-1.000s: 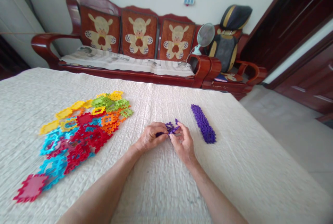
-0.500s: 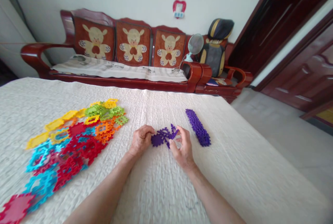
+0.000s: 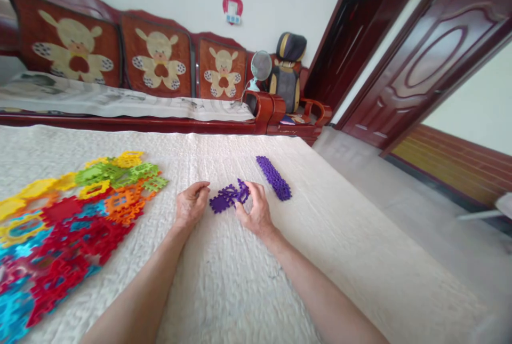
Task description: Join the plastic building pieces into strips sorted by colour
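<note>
Flat purple interlocking pieces point(image 3: 221, 203) with notched edges lie on the cloth between my hands, one of them solid and the others with openwork. My right hand point(image 3: 256, 212) grips a tilted purple openwork piece point(image 3: 242, 190) at the right end of this group, between thumb and fingers. Just left of the group is my left hand point(image 3: 191, 204), its fingers loosely curled, thumb and forefinger slightly apart with nothing visible in them. A neat row of stacked purple pieces point(image 3: 274, 177) stands beyond my right hand.
A heap of red, blue, yellow, green and orange pieces point(image 3: 80, 226) spreads over the left of the cloth-covered table point(image 3: 240, 280). Behind the table are a wooden sofa point(image 3: 160, 125) with bear cushions, a small fan point(image 3: 261, 65) and a chair point(image 3: 288, 88).
The view has swung to the right. My left hand has come away from the purple pieces and its fingers have loosened. My right hand still holds a purple piece.
</note>
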The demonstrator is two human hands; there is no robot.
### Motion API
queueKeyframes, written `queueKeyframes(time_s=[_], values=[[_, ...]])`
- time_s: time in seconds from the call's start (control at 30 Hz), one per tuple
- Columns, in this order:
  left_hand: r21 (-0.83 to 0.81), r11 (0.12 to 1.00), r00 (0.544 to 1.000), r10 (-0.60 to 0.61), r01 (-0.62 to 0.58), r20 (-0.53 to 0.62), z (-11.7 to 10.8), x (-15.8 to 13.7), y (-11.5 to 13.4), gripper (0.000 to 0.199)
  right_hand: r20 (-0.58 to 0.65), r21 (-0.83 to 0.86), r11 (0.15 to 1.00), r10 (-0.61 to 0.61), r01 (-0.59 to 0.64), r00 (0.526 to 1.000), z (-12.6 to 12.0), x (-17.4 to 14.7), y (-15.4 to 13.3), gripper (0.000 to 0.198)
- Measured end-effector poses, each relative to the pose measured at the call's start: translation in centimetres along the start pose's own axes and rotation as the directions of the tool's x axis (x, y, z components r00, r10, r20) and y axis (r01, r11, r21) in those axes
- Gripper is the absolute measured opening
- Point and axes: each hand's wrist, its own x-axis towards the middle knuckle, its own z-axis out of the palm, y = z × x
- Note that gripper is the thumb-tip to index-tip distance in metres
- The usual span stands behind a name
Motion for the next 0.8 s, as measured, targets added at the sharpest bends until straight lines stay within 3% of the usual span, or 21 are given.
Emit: queueKeyframes(time_s=[0.17, 0.27, 0.33, 0.4, 0.57, 0.8], values=[[-0.002, 1.000, 1.000, -0.025, 0.026, 0.007, 0.1, 0.2, -0.4, 0.037, -0.223, -0.170, 0.977, 0.088, -0.128, 0.971, -4.7, -0.9, 3.9, 0.054], [-0.005, 1.000, 1.000, -0.022, 0.022, 0.015, 0.2, 0.3, -0.6, 0.037, -0.391, -0.243, 0.932, 0.161, -0.270, 0.906, -7.7, -1.7, 7.1, 0.050], [-0.008, 1.000, 1.000, -0.019, 0.019, 0.016, 0.2, 0.3, -0.8, 0.036, -0.438, -0.237, 0.907, 0.219, -0.347, 0.872, -8.6, -2.2, 8.4, 0.050], [-0.006, 1.000, 1.000, -0.019, 0.019, 0.011, 0.2, 0.3, -0.8, 0.035, -0.419, -0.235, 0.903, 0.240, -0.360, 0.876, -8.5, -2.4, 9.0, 0.049], [0.010, 1.000, 1.000, -0.020, 0.020, 0.018, 0.1, 0.2, -0.6, 0.036, -0.287, -0.303, 0.918, 0.169, -0.257, 0.943, -7.1, -1.8, 8.6, 0.048], [0.041, 0.999, 1.000, -0.025, 0.025, 0.013, -0.1, 0.1, 0.1, 0.035, -0.277, -0.340, 0.901, 0.177, -0.268, 0.945, -6.7, -1.4, 9.1, 0.048]])
